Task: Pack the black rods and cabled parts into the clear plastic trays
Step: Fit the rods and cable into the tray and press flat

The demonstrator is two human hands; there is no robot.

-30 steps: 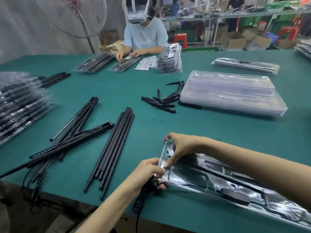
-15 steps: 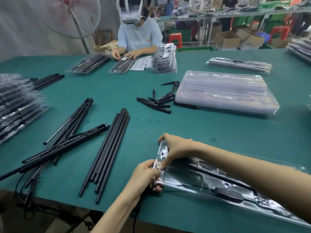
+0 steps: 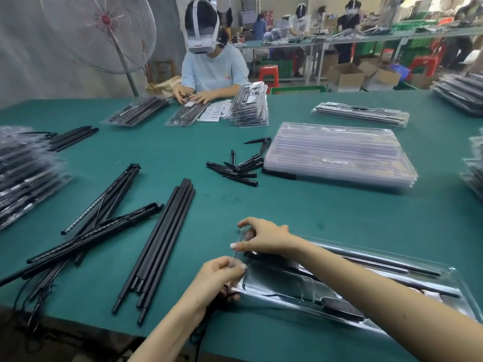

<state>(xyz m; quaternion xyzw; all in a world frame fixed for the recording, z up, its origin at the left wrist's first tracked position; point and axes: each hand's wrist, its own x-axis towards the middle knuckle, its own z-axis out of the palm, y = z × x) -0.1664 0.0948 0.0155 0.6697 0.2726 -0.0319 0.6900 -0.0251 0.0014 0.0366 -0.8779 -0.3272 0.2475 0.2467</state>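
Both hands (image 3: 264, 237) (image 3: 218, 274) pinch the clear tray (image 3: 449, 276) (rods inside).

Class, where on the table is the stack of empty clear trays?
The stack of empty clear trays lies right of centre, with short black pieces at its left edge.

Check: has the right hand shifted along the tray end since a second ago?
No. The right hand stays on the tray end, same gap from the rod bundle.

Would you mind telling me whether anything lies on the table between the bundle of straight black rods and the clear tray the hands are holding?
Nothing visible does. Bare green table lies between the black rods and the clear tray. Only the left hand and right hand, gripping the tray's near end, are there.
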